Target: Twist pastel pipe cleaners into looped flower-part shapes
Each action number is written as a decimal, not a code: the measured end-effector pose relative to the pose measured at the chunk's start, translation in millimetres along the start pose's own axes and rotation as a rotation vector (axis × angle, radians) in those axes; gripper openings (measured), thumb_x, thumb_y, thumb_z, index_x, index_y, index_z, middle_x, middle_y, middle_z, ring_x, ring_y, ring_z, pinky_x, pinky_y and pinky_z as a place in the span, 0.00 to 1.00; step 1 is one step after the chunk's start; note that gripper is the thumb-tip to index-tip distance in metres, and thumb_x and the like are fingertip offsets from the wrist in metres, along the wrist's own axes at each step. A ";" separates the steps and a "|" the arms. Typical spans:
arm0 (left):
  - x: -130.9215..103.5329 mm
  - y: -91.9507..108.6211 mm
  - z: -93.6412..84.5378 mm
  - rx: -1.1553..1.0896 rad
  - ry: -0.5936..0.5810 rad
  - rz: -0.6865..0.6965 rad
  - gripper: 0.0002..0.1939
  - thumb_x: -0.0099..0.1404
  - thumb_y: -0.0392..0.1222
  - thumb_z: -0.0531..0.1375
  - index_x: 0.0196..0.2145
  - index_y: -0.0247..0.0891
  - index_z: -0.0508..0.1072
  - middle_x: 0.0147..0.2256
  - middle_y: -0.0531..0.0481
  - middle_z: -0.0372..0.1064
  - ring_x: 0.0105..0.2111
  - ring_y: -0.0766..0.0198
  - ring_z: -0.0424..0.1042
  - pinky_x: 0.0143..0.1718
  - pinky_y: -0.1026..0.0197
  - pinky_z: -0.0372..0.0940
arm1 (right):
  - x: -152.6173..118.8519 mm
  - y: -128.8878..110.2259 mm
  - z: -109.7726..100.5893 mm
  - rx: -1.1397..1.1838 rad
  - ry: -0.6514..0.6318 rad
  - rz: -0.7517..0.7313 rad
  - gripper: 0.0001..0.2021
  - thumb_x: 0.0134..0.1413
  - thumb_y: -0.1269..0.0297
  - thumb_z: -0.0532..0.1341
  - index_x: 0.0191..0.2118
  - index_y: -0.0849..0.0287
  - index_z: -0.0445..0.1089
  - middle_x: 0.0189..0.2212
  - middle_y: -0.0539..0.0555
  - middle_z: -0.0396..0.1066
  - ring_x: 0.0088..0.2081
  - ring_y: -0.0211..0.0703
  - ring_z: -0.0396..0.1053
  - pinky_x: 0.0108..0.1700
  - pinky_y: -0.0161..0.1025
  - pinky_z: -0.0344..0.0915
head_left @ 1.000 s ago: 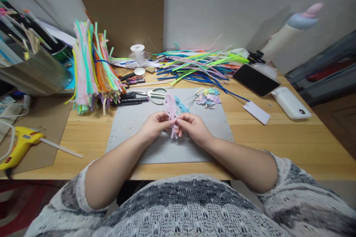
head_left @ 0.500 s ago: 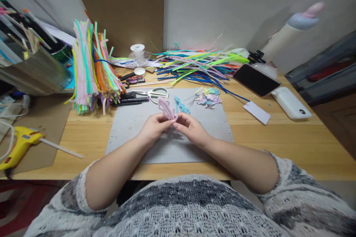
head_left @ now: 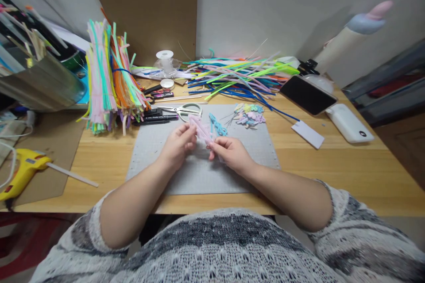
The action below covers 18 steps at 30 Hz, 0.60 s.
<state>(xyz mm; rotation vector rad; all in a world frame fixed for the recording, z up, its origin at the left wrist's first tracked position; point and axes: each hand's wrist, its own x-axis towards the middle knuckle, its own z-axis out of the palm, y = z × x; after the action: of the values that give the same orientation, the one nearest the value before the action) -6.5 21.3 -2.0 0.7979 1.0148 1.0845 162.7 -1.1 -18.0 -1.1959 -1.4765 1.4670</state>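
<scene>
Head view: my right grip [head_left: 233,154] pinches pink pipe-cleaner loops [head_left: 203,132]; left grip [head_left: 176,147] at their upper edge, closure unclear. Loops look formed; shaping seemingly unfinished.

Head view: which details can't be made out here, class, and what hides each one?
Head view: near end of the pink pipe-cleaner piece, mostly covered by the right hand.
Head view: whether the left hand grips that piece; its fingertips overlap it and blur.
Head view: any lettering on the black marker, too small and blurred.
Head view: left side of the shiny grey holder, cut off by the picture's edge.
</scene>
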 end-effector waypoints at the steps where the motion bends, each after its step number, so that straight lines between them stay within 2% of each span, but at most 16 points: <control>1: 2.0 3.9 -2.1 0.018 0.067 0.076 0.18 0.47 0.50 0.69 0.31 0.36 0.70 0.23 0.56 0.63 0.21 0.74 0.60 0.19 0.71 0.54 | -0.5 -0.1 0.6 -0.005 0.006 0.011 0.17 0.54 0.55 0.59 0.21 0.60 0.68 0.19 0.51 0.70 0.22 0.34 0.62 0.30 0.35 0.59; 4: 7.5 12.1 -9.7 0.119 0.174 0.189 0.19 0.46 0.49 0.69 0.31 0.35 0.72 0.25 0.55 0.65 0.24 0.72 0.63 0.22 0.70 0.58 | -2.6 0.2 2.1 -0.068 0.013 0.023 0.16 0.55 0.56 0.59 0.21 0.60 0.67 0.18 0.51 0.70 0.22 0.35 0.64 0.29 0.35 0.60; 8: 11.4 10.5 -17.3 0.226 0.175 0.207 0.15 0.48 0.47 0.69 0.29 0.34 0.73 0.26 0.53 0.68 0.25 0.72 0.64 0.23 0.70 0.59 | -5.5 0.4 2.2 -0.264 0.045 -0.034 0.15 0.56 0.60 0.58 0.21 0.60 0.67 0.18 0.50 0.69 0.22 0.35 0.64 0.29 0.35 0.59; 11: 12.4 6.3 -18.5 0.244 0.166 0.183 0.16 0.48 0.48 0.68 0.29 0.34 0.74 0.27 0.52 0.69 0.25 0.71 0.64 0.24 0.69 0.59 | -5.9 0.8 1.3 -0.325 0.065 -0.062 0.14 0.56 0.61 0.57 0.21 0.60 0.68 0.18 0.50 0.69 0.22 0.36 0.64 0.29 0.35 0.59; 13: 12.6 7.0 -18.3 0.214 0.141 0.151 0.16 0.47 0.49 0.69 0.28 0.34 0.74 0.25 0.53 0.68 0.24 0.71 0.64 0.25 0.69 0.59 | -4.9 1.4 0.7 -0.282 0.033 -0.060 0.15 0.56 0.60 0.57 0.21 0.60 0.67 0.18 0.50 0.69 0.22 0.36 0.65 0.29 0.35 0.60; 18: 11.9 21.1 -21.3 0.079 0.012 0.065 0.18 0.41 0.48 0.72 0.21 0.33 0.71 0.18 0.55 0.63 0.19 0.74 0.59 0.22 0.69 0.55 | -1.5 -0.7 1.7 0.080 -0.204 0.057 0.14 0.54 0.55 0.59 0.27 0.62 0.69 0.18 0.49 0.69 0.19 0.34 0.66 0.24 0.34 0.62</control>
<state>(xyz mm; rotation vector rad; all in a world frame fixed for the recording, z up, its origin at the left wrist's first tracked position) -31.6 39.6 6.5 0.8941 1.0535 1.1111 161.5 -3.0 -17.3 -1.0737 -1.5114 1.7124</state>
